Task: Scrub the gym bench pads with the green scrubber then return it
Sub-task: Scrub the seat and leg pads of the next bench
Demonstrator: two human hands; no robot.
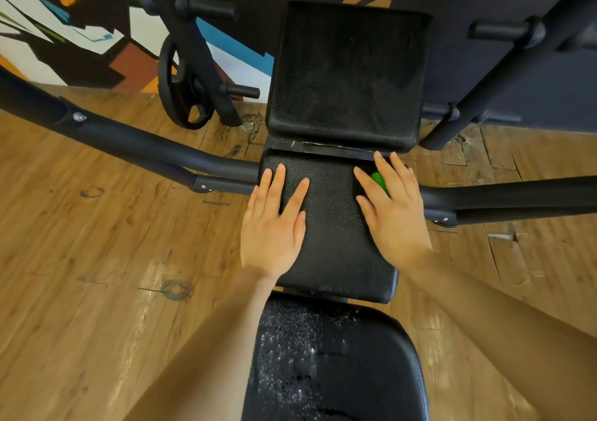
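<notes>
Green scrubber (378, 180), mostly hidden, sits at 1 o'clock on black textured middle pad (332, 226) under flat right hand (392, 209); left hand (274, 220) flat at 9. Black weight plate (181, 91) at 11.

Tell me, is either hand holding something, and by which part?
The right hand lies over the green scrubber, pressing it onto the middle pad; the grip itself is hidden. The left hand lies flat on that pad, holding nothing.
</notes>
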